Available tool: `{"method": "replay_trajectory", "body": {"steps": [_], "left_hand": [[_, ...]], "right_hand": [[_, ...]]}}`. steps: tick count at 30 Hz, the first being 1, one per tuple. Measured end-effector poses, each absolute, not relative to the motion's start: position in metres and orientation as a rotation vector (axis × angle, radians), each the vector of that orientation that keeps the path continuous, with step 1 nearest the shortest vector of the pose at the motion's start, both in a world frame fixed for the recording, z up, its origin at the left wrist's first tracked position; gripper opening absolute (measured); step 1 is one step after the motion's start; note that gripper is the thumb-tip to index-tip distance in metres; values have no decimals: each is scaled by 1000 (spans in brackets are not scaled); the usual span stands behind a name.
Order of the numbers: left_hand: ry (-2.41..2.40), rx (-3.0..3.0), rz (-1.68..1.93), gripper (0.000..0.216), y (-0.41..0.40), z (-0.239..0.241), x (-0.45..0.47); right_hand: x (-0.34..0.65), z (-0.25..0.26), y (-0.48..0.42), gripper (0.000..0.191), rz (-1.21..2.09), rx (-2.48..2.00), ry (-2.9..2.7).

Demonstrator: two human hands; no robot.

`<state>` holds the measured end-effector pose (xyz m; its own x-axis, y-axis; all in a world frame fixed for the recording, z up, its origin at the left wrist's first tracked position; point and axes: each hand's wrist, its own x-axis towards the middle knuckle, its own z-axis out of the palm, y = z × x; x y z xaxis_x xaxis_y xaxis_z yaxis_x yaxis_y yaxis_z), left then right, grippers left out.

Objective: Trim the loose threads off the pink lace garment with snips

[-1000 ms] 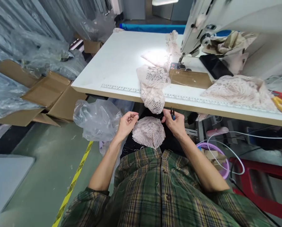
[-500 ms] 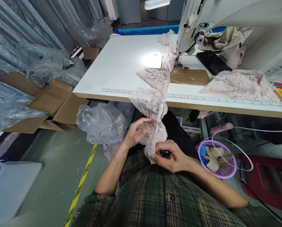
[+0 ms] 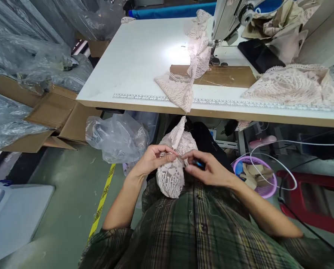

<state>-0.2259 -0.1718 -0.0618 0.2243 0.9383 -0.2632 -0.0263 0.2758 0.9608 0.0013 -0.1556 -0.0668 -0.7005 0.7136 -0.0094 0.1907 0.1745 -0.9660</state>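
Lace held in the lap

Left hand (image 3: 151, 161) pinches the edge of a pink lace piece (image 3: 172, 170) that lies between both hands. Right hand (image 3: 208, 171), fingertips touching the same edge, also grips a small blue-handled tool (image 3: 199, 163). Just beyond the hands, more lace (image 3: 180, 87) drapes over the white table (image 3: 144, 59).

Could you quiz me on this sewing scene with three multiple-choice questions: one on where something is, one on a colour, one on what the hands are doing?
1. Where is the small basket?
A. on the table
B. under the table, to the person's right
C. on the cardboard boxes

2. What colour is its rim?
A. purple
B. green
C. black

3. How is the lace piece held?
A. lying loose on the floor
B. pinched by both hands
C. clamped under the sewing machine

Answers:
1 B, it sits low beside the red stool.
2 A, the rim is purple.
3 B, left hand and right hand pinch it at the lap.
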Motion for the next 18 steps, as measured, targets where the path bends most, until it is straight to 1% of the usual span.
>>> {"method": "replay_trajectory", "body": {"steps": [3, 5, 8, 14, 18], "left_hand": [[1194, 1088, 868, 29, -175, -60, -229], [1196, 1116, 857, 29, -178, -60, -231], [1185, 1133, 869, 29, -179, -60, -231], [1251, 1141, 869, 31, -179, -59, -229], [1235, 1173, 884, 30, -178, -58, -230]], "right_hand": [[-6, -77, -143, 49, 1529, -973, -1958], [-13, -81, -140, 56, 1551, -983, -1964], [-22, -82, -138, 54, 1559, -945, -2010], [-35, -78, -133, 45, 1435, -910, -2068], [-34, -80, -134, 44, 1437, -946, -2033]]}}
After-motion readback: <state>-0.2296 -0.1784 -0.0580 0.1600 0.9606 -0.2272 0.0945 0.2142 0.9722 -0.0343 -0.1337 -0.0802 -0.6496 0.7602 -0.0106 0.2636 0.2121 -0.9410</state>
